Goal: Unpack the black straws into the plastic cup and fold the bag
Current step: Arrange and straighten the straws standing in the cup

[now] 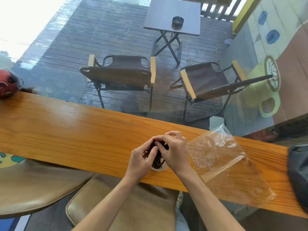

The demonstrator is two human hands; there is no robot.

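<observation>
Straws: black straws (158, 158) bunched upright in the plastic cup (158, 167); upper ends gathered between both hands
Cup: standing on the wooden counter (66, 124) near its front edge; mostly hidden under the hands, only the pale rim showing
Left hand: left hand (141, 161) curled round the left side of the straw bundle; thumb and fingers closed on the straws
Right hand: right hand (173, 150) arched over the top of the bundle; fingertips pinching the straw ends
Bag: clear bag (221, 160) lying flat and unfolded on the counter, just right of the right hand; near corner hanging over the front edge
Surroundings: two folding chairs (120, 75) and a small folding table (172, 15) on the deck beyond the glass; dark ashtray (177, 21) on that table; red object (7, 83) at the counter's far left end; dark item (298, 172) at the right end
</observation>
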